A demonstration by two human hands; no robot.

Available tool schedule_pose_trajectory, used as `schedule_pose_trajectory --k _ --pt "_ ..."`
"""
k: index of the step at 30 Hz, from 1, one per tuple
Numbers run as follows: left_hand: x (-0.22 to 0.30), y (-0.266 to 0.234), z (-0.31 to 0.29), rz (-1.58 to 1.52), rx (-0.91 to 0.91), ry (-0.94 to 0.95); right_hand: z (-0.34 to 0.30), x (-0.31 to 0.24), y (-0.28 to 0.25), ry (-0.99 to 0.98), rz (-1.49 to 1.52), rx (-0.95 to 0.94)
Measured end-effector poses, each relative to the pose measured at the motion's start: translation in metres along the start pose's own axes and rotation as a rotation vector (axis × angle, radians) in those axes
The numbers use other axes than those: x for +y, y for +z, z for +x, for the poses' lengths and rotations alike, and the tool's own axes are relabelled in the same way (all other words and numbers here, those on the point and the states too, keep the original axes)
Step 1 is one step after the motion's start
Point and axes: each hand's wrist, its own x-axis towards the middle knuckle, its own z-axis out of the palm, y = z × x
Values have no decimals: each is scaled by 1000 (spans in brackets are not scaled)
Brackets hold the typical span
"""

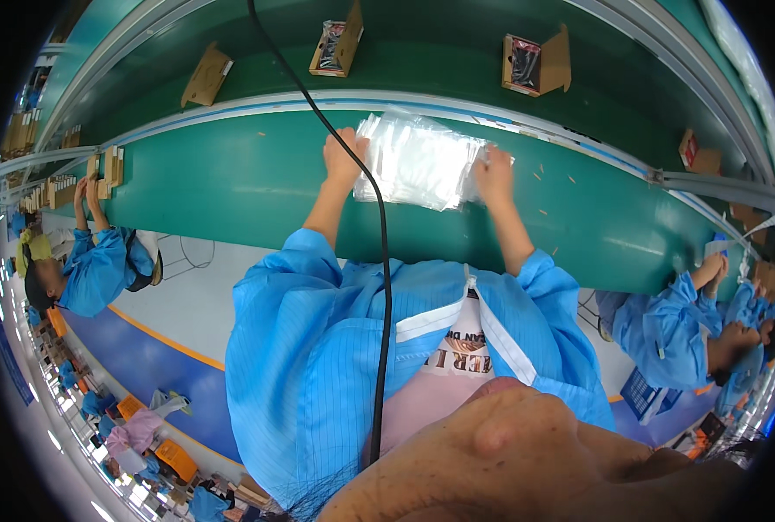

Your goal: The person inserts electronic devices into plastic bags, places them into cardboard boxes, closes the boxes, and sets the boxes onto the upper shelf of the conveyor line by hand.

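Note:
A stack of clear, shiny plastic bags (pixel 418 165) lies on the green work table (pixel 231 187) in front of me. My left hand (pixel 344 155) is closed at the stack's left edge, its fingertips partly hidden by the bags' glare. Gripping the right edge is my right hand (pixel 494 177), with fingers curled and slightly blurred. The bags look loosely piled, with uneven edges. A black cable (pixel 374 187) hangs across the view, passing close by my left hand.
Beyond a metal rail, open cardboard boxes (pixel 336 48) (pixel 534 61) with dark contents sit on a green belt. Another open box (pixel 207 76) is further left. Co-workers in blue (pixel 100 274) (pixel 661 326) work at both sides. Small scraps (pixel 542 212) dot the table's right part.

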Motion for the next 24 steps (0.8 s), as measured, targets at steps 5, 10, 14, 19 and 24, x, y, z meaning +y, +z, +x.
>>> schedule_pose_trajectory --k 5,10,14,19,24 --pt "-5 9 -3 -50 -7 32 -5 -2 -10 84 -341 336" --pt "50 -10 -3 -71 -186 22 0 -30 14 -108 -287 143" --pt "52 -23 9 -53 117 339 -4 -18 -7 40 -403 234" --pt "51 5 -10 56 8 569 3 -50 11 214 -438 122" --pt "60 14 -22 54 -4 506 3 -66 67 -134 -264 -18"
